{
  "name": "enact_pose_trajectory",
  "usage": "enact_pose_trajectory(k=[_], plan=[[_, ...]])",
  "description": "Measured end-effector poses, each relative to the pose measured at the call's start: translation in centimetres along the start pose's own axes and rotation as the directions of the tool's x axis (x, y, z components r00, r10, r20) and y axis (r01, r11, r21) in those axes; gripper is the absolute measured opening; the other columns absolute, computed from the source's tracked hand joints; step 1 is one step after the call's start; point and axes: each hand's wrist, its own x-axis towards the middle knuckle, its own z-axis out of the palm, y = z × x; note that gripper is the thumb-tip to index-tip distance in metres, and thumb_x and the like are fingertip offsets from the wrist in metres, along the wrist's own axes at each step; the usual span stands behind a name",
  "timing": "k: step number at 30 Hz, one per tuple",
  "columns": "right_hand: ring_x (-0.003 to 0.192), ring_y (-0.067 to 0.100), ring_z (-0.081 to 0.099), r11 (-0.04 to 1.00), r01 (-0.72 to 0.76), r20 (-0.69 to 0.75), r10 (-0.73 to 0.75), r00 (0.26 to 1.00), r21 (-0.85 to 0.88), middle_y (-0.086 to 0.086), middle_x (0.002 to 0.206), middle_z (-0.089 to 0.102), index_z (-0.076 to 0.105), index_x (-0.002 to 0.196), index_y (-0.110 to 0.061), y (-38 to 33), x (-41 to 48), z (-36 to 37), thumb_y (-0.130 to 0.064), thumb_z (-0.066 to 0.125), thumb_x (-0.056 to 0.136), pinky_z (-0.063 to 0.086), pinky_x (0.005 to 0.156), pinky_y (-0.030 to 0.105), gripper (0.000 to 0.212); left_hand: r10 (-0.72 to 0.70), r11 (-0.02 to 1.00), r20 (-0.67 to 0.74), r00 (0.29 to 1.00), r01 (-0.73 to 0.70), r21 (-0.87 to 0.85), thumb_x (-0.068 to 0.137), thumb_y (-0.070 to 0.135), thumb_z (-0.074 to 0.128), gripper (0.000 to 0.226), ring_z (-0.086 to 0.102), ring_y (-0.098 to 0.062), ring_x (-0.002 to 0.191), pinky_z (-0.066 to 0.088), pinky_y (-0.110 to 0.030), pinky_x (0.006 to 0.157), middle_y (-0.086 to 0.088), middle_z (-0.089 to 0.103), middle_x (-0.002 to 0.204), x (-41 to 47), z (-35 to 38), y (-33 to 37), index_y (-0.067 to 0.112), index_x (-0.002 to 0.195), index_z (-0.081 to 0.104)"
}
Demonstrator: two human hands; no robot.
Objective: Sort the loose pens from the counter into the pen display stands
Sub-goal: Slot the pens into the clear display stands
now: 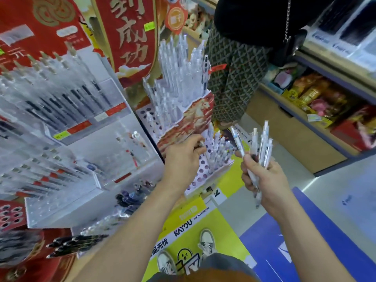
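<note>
— What's closest in?
— 2 white shoes on a yellow mat, below both forearms. Left of the left forearm, black pens lie loose. Blue pens sit a little further up, nearer that wrist.
— And the right hand?
— The right hand is closed round a bunch of pale pens. It grips them low on the barrels, and the clip ends fan up and away from the fingers. 1 tip pokes out under the palm.
— The left?
— The left hand is knuckles up with the fingers curled in narrow, pinching 1 pen at the fingertips. It's blurred, so only the pen's end shows.
— Where's that pen against the stand?
— Right over the stand, at its low tier. Open holes sit just under and right of the wrist. A cluster of standing pens fills the rows between the 2 hands.
— Further out?
— Beyond the left fingers the stand steps up to a tier packed with clear pens. Left of that hand is an acrylic rack of dark pens. Past the right hand a person in patterned trousers stands by a shelf of snack packs.
</note>
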Motion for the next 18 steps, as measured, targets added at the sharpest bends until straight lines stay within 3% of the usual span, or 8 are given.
enact_pose_trajectory(k=[2,6,10,14,16,18], plan=[[0.045,0.009,0.035,1.000,0.000,0.015,0.000,1.000,-0.004,-0.003,0.062,0.044,0.061,0.115,0.003,0.1,0.0,-0.4,-0.021,0.058,0.089,0.029,0.039,0.017,0.035,-0.012,1.000,0.024,1.000,0.012,0.019,0.093,0.001,0.057,0.019,0.068,-0.005,0.087,0.053,-0.033,0.064,-0.008,0.073,0.096,0.0,0.4,-0.6,0.010,0.108,0.064],[0.048,0.012,0.035,0.999,-0.008,0.053,0.010,0.999,-0.032,0.001,0.066,0.042,0.063,0.104,-0.007,0.1,0.3,-1.0,-0.028,0.061,0.082,0.031,0.042,0.019,0.030,0.130,0.987,-0.027,0.991,-0.126,0.099,0.088,0.000,0.063,0.017,0.068,-0.005,0.080,0.053,-0.031,0.059,-0.008,0.073,0.088,0.1,0.3,-1.5,0.006,0.104,0.066],[0.049,0.018,0.038,0.999,-0.019,0.094,0.021,0.995,-0.029,0.001,0.066,0.051,0.061,0.105,-0.005,0.1,0.6,-1.0,-0.026,0.062,0.082,0.033,0.043,0.022,0.031,0.099,0.991,0.020,0.995,-0.100,0.092,0.088,0.005,0.065,0.015,0.062,-0.007,0.068,0.050,-0.028,0.062,-0.006,0.073,0.087,0.3,0.8,-1.5,0.007,0.103,0.068],[0.044,0.016,0.039,1.000,-0.026,0.093,0.028,0.995,-0.012,0.012,0.073,0.048,0.062,0.096,-0.008,0.0,0.9,-1.1,-0.023,0.065,0.079,0.033,0.041,0.022,0.023,0.089,0.977,0.223,0.971,-0.129,0.172,0.092,0.002,0.058,0.023,0.068,-0.017,0.091,0.052,-0.034,0.079,-0.007,0.073,0.101,0.1,1.9,-1.5,0.009,0.112,0.068],[0.041,0.012,0.036,0.998,-0.058,0.070,0.055,0.996,0.039,0.011,0.071,0.051,0.059,0.101,-0.003,0.1,1.1,-1.3,-0.023,0.066,0.079,0.031,0.039,0.020,0.030,0.094,0.962,0.293,0.951,-0.163,0.221,0.092,-0.002,0.055,0.033,0.067,-0.017,0.103,0.052,-0.033,0.087,-0.009,0.071,0.110,-0.1,2.2,-1.9,0.008,0.122,0.063],[0.040,0.009,0.034,0.990,-0.104,0.069,0.098,0.993,0.095,0.005,0.063,0.050,0.060,0.106,0.003,0.2,1.3,-1.6,-0.021,0.063,0.084,0.027,0.037,0.018,0.032,0.069,0.963,0.297,0.952,-0.142,0.231,0.094,0.003,0.055,0.031,0.067,-0.021,0.101,0.052,-0.035,0.086,-0.011,0.070,0.110,-0.2,2.3,-2.1,0.007,0.124,0.061]])
